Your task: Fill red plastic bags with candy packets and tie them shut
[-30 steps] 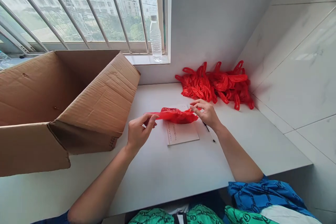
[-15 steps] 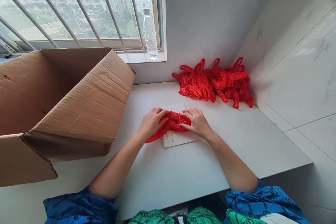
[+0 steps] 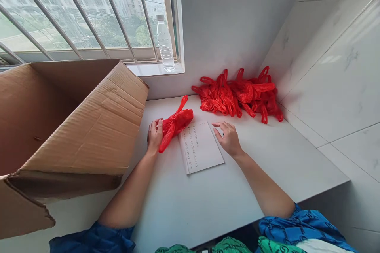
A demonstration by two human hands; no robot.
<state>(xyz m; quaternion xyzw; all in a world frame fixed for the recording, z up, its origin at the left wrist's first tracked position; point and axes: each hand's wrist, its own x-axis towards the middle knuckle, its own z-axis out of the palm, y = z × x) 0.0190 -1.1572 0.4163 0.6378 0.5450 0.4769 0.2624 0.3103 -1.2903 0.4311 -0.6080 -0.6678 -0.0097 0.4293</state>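
My left hand point(image 3: 154, 136) is closed on one end of a crumpled red plastic bag point(image 3: 177, 123), whose loop handle sticks up at the back. The bag hangs over or rests on the left edge of a white booklet point(image 3: 202, 146) printed with small dark marks; I cannot tell if they touch. My right hand point(image 3: 228, 138) is open beside the booklet's right edge, thumb and fingers apart, holding nothing. A small dark spot or ring shows on one of its fingers.
A large open cardboard box point(image 3: 89, 126) stands on the left. Several red plastic bags point(image 3: 237, 93) lie heaped against the back wall. A clear water bottle point(image 3: 165, 45) stands on the sill of the barred window. The white table point(image 3: 261, 166) ends at a tiled wall on the right.
The red bag has moved left, off most of the booklet, in my left hand. My right hand has let go of it and shifted right. More of the booklet shows.
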